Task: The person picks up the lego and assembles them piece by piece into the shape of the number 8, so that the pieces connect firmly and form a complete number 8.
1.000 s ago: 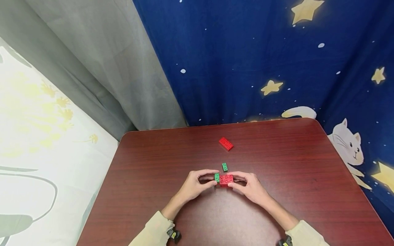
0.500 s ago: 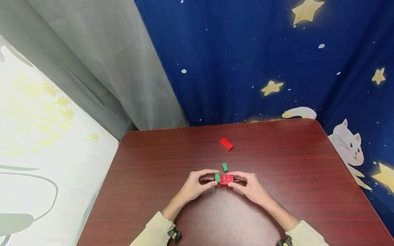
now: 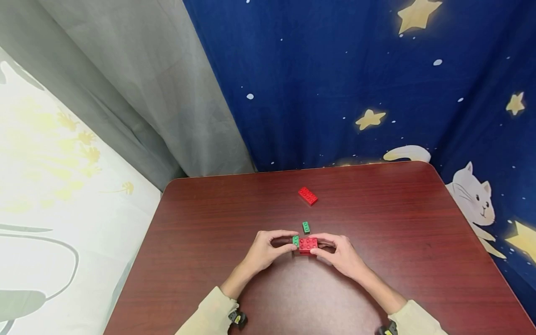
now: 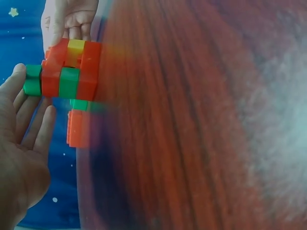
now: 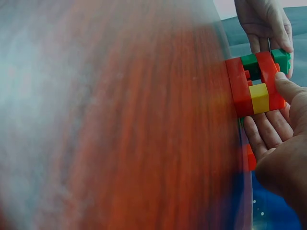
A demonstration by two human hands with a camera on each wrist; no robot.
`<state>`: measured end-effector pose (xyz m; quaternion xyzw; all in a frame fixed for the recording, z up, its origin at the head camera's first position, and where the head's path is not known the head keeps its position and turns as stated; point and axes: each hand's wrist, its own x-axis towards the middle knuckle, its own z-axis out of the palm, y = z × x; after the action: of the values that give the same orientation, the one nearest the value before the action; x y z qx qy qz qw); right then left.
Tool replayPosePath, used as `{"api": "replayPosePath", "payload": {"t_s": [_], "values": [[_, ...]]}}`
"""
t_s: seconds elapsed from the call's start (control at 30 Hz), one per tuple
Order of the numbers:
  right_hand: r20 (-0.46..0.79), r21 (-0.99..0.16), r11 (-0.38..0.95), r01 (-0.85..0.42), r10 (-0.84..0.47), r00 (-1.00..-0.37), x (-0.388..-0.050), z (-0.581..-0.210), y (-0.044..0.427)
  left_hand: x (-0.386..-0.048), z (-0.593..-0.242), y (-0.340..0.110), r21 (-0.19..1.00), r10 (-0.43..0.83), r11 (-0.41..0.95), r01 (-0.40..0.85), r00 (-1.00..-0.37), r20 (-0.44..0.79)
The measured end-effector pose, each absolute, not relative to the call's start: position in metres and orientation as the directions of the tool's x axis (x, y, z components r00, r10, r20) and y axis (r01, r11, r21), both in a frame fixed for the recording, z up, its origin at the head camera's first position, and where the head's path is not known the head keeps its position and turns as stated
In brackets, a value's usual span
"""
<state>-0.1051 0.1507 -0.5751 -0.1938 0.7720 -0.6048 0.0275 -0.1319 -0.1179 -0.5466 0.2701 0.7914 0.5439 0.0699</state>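
Observation:
In the head view, my left hand (image 3: 263, 251) pinches a small green toy brick (image 3: 295, 241) between thumb and fingers at the left end of a brick build. My right hand (image 3: 342, 256) grips the right end of its upper red brick (image 3: 307, 244), whose studs face up. Seen from the left wrist, the held green brick (image 4: 32, 79) sits against the studded top of that red brick; whether it is fully pressed on I cannot tell. Beneath are a middle green brick (image 4: 69, 82) and a yellow brick (image 4: 75, 51), with a gap between, over a lower red brick (image 4: 90, 72).
Just beyond the build lies a loose green brick (image 3: 306, 227) with two studs. Farther back is a loose red brick (image 3: 307, 196), set at an angle. The brown table (image 3: 209, 214) ends at curtains behind it.
The left hand's fingers have shifted slightly on the green brick. The build, the right hand and both loose bricks stay practically where they were.

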Motion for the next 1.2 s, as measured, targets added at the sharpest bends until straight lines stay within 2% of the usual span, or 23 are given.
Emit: {"api": "replayPosePath", "payload": {"t_s": [0.47,0.87,1.2], "values": [[0.197,-0.943,0.196,-0.270,-0.328,-0.924,-0.106,-0.576,0.151,-0.131,-0.555,-0.116,0.897,0.489,0.231,0.376,-0.842,0.227],[0.207,-0.939,0.196,-0.283,-0.333,-0.920,-0.105,-0.576,0.150,-0.129,-0.552,-0.117,0.854,0.486,0.287,0.435,-0.834,0.262],[0.206,-0.937,0.204,-0.282,-0.327,-0.922,-0.105,-0.576,0.150,-0.128,-0.562,-0.114,0.853,0.468,0.236,0.465,-0.824,0.320]]}}
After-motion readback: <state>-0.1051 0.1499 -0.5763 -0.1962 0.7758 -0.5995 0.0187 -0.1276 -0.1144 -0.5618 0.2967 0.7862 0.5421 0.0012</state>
